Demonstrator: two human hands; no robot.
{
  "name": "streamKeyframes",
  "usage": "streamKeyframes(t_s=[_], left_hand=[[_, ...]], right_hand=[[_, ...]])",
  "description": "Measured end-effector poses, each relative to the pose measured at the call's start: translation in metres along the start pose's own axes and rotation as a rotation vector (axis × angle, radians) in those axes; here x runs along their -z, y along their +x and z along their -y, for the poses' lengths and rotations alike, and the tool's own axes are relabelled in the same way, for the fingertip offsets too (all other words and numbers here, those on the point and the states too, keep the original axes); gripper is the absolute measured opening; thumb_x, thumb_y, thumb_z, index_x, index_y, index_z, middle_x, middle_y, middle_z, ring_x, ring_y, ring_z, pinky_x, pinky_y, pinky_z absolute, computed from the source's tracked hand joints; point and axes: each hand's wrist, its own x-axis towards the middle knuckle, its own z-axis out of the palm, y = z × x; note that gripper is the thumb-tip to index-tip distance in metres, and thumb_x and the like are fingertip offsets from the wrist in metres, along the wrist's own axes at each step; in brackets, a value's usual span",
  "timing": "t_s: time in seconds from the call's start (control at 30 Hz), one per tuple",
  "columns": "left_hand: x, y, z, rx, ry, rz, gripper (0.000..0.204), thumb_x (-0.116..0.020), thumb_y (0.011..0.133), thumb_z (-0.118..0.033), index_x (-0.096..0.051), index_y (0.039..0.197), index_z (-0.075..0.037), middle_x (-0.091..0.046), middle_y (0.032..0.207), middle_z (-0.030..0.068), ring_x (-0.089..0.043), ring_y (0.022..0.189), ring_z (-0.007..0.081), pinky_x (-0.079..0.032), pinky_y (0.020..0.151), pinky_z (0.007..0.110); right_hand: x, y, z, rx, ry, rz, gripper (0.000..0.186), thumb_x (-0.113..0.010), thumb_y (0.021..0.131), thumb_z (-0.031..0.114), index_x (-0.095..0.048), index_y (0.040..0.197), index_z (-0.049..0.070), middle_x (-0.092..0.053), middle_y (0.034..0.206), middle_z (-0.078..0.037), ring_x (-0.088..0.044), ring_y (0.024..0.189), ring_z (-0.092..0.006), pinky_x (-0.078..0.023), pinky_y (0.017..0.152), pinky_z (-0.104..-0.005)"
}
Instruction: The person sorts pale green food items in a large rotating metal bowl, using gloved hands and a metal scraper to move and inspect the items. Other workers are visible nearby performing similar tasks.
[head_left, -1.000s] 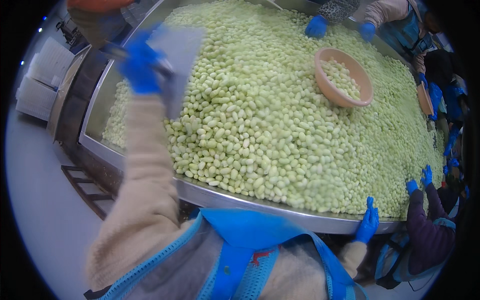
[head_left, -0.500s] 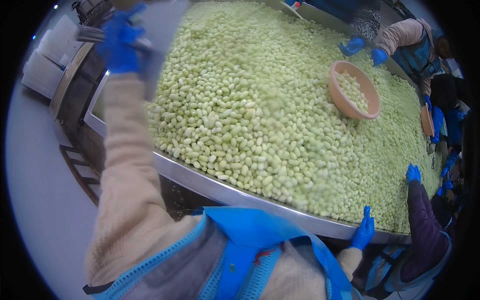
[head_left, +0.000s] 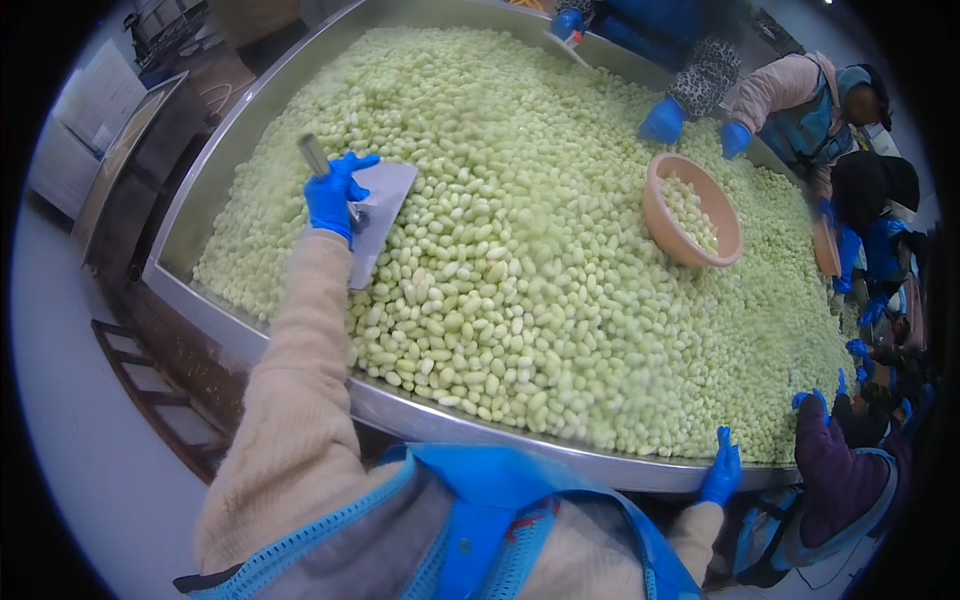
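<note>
Scoop has swung in from the left rim, now over the green fruits; left hand grips it, right hand looks empty.

Vivid blue gloves cover the left hand and right hand, meeting fuzzy beige sleeves. A grey vest has light-blue mesh trim, a broad blue band and a small red mark.

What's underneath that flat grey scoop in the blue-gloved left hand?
Around the flat grey scoop, held in the blue-gloved left hand, pale green oval pieces show. Whatever lies directly beneath its blade is covered, so contact there cannot be told.
</note>
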Motion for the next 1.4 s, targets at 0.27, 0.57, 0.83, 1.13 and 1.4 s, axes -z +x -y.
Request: streamKeyframes(t_s=[0.27,0.57,0.83,1.13,1.4], left_hand=[[-0.035,0.155,-0.163,-0.432,-0.097,0.037,0.022,-0.066,0.091,-0.023,-0.07,0.081,-0.004,-0.055,0.068,0.002,-0.066,0.072,0.0193,-0.051,0.071,0.032],[0.011,0.184,0.058,0.221,0.376,-0.22,0.036,-0.069,0.084,-0.02,-0.071,0.115,-0.003,-0.07,0.087,0.0088,-0.063,0.068,0.0184,-0.05,0.057,0.032],[-0.01,0.181,-0.026,-0.065,0.008,-0.013,0.023,-0.073,0.087,-0.026,-0.075,0.094,-0.004,-0.058,0.068,0.0036,-0.058,0.065,0.0153,-0.046,0.061,0.029],[-0.08,0.269,-0.119,-0.579,-0.042,0.005,0.019,-0.066,0.093,-0.026,-0.068,0.086,-0.008,-0.051,0.066,0.0008,-0.059,0.065,0.0175,-0.051,0.069,0.032],[-0.082,0.198,0.074,0.182,0.133,0.002,0.03,-0.069,0.09,-0.026,-0.076,0.091,0.003,-0.071,0.078,0.0112,-0.052,0.054,0.0158,-0.048,0.056,0.031]], right_hand=[[0.002,0.002,0.008,-0.099,-0.126,-0.017,0.035,-0.046,0.1,0.008,-0.064,0.13,0.001,-0.065,0.13,-0.015,-0.06,0.119,-0.0232,-0.042,0.105,-0.0364],[0.001,0.005,-0.009,-0.211,-0.238,-0.002,0.034,-0.047,0.099,0.007,-0.066,0.127,0.002,-0.066,0.129,-0.013,-0.061,0.115,-0.0244,-0.042,0.105,-0.0374],[0.005,-0.002,0.013,0.038,-0.333,-0.001,0.034,-0.048,0.098,0.005,-0.067,0.126,0.001,-0.067,0.127,-0.014,-0.059,0.118,-0.0263,-0.037,0.11,-0.0379],[0.005,-0.004,0.019,-0.073,-0.24,-0.022,0.032,-0.05,0.098,0.007,-0.068,0.123,0.0,-0.068,0.123,-0.016,-0.06,0.117,-0.0264,-0.04,0.106,-0.0378],[0.009,-0.008,0.022,-0.099,-0.382,0.009,0.031,-0.052,0.098,0.009,-0.069,0.122,0.0,-0.068,0.122,-0.015,-0.061,0.112,-0.0266,-0.04,0.105,-0.0374]])
